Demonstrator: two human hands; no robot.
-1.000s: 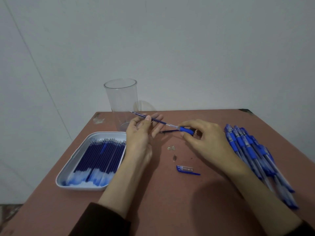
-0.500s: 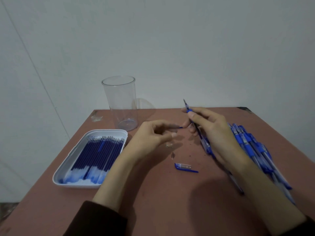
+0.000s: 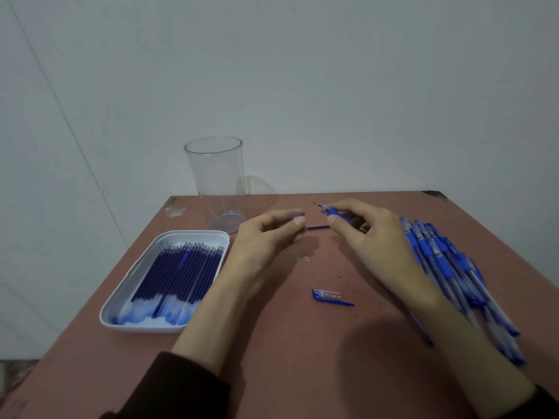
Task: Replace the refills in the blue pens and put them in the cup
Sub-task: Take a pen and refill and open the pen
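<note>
Far-left of the pen (image 3: pixel 334 212) gripped by the right hand (image 3: pixel 375 240) stands the cup (image 3: pixel 216 182), nearer the slack, empty left hand (image 3: pixel 263 240).

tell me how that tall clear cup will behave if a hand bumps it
The cup is tall, narrow and empty, so a sideways bump near its rim would probably tip it. It looks like thin clear plastic, likely light and easy to slide on the table. On its side it would probably roll.
</note>
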